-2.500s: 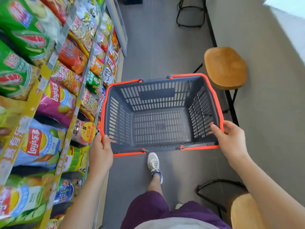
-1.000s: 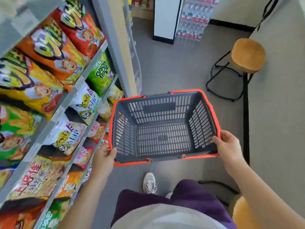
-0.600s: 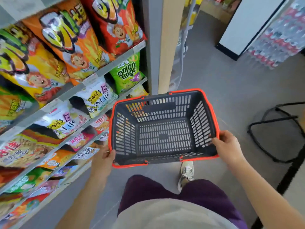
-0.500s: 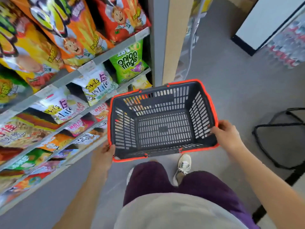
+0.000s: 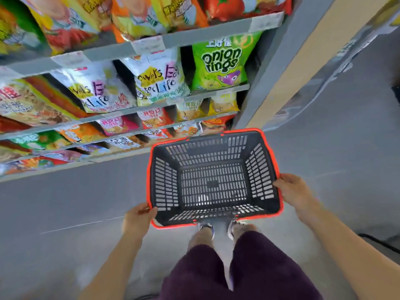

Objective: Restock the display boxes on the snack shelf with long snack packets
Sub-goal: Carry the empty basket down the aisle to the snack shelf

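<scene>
I carry a dark grey shopping basket (image 5: 268,148) with an orange rim in front of my waist; nothing lies inside it. My left hand (image 5: 138,221) grips the rim at the near left corner, thumb hooked over the edge. My right hand (image 5: 296,191) grips the rim on the right side. The snack shelf (image 5: 194,34) fills the upper left, its grey boards stacked with chip bags. No long snack packets or display boxes show in this view.
A green onion-rings bag (image 5: 220,63) and white bags (image 5: 160,79) stand on the middle board, smaller bags on lower boards. A grey and tan shelf post (image 5: 287,68) ends the unit on the right. Grey floor (image 5: 65,213) lies below; my legs and shoes stand under the basket.
I have walked along the aisle and turned left toward the shelf end, so the shelf now spans the top. The stools have left the view. Both hands keep their grip on the basket.
</scene>
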`<state>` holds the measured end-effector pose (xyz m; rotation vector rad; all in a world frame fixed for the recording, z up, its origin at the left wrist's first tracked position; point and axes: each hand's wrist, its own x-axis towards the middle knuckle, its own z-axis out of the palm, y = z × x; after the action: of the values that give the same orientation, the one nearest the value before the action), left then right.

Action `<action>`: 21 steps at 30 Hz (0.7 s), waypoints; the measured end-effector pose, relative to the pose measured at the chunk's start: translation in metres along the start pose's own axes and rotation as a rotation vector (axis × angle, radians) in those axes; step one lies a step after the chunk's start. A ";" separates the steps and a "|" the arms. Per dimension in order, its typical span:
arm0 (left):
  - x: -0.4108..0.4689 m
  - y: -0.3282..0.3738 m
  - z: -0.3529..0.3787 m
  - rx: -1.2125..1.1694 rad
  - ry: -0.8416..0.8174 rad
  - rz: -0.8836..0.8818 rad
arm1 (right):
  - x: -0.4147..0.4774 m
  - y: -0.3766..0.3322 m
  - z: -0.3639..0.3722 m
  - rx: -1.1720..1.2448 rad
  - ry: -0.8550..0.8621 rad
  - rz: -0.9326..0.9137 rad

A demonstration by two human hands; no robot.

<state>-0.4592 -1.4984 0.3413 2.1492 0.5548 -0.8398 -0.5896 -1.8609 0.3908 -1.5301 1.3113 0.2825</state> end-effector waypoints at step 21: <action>0.313 -0.132 0.210 0.200 0.091 -0.089 | 0.349 0.121 0.161 -0.018 -0.130 0.131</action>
<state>-0.4053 -1.5412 -0.0522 2.3687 0.6406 -0.8813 -0.4914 -1.9147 0.0032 -1.4187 1.3107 0.4699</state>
